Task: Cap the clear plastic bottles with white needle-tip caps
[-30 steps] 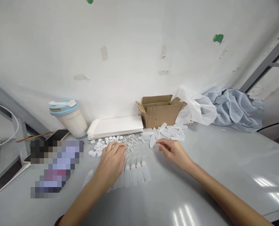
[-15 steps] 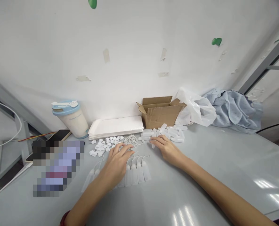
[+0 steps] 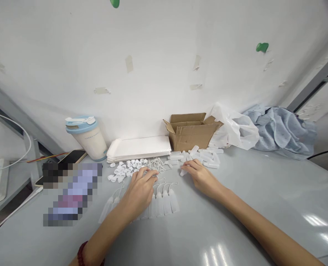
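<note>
My right hand (image 3: 204, 179) pinches a small translucent plastic tube (image 3: 183, 172) at its fingertips, just above the table. My left hand (image 3: 140, 190) hovers with bent fingers apart, nothing visible in them. Its fingertips are near a tangle of thin white cords (image 3: 156, 164) and a heap of small white caps (image 3: 120, 172). Below, partly hidden by my left hand and forearm, a row of translucent tubes with corded tops (image 3: 167, 204) lies side by side. Behind my right hand is a pile of loose tubes (image 3: 209, 157).
At the back stand a stack of white sheets or envelopes (image 3: 138, 146), an open cardboard box (image 3: 193, 136), a white plastic bag (image 3: 235, 129) and blue cloth (image 3: 285, 129). A lidded cup (image 3: 90, 142) and a phone (image 3: 69, 160) are at left, near a pixelated patch.
The tube at my right fingertips has come slightly away from the loose pile, toward me. My left hand keeps nearly the same place. The whole view has shifted slightly.
</note>
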Demonstrator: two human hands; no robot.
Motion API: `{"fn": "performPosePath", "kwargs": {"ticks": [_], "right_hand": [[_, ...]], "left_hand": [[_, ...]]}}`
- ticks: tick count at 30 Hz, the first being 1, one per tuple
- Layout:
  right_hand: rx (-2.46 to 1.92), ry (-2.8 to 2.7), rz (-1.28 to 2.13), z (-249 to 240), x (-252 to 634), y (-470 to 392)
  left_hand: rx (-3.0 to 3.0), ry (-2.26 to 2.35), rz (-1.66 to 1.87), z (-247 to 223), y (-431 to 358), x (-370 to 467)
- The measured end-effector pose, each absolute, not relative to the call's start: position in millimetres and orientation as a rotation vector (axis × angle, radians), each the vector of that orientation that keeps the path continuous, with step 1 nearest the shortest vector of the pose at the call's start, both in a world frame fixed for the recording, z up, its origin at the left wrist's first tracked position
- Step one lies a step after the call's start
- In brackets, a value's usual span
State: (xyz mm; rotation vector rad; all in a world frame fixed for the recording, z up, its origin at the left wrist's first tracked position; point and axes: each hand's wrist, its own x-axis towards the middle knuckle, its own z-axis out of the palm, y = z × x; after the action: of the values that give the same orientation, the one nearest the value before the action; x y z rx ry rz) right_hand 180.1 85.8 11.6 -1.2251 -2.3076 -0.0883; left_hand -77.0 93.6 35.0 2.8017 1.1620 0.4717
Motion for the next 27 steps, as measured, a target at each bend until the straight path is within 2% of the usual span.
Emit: {"fn": "performPosePath", "kwargs": {"ticks": [12, 27], "right_hand": [[-1.277, -2.280, 0.031, 17.8, 177.7, 83.1], [-1.266, -2.212, 0.114, 27.9, 168.9, 72.2]], "left_hand": [[2.802, 1.146, 0.501, 44.0, 92.5, -83.1], [2.183, 1.152, 0.930, 71.5, 86.8, -91.0]]}}
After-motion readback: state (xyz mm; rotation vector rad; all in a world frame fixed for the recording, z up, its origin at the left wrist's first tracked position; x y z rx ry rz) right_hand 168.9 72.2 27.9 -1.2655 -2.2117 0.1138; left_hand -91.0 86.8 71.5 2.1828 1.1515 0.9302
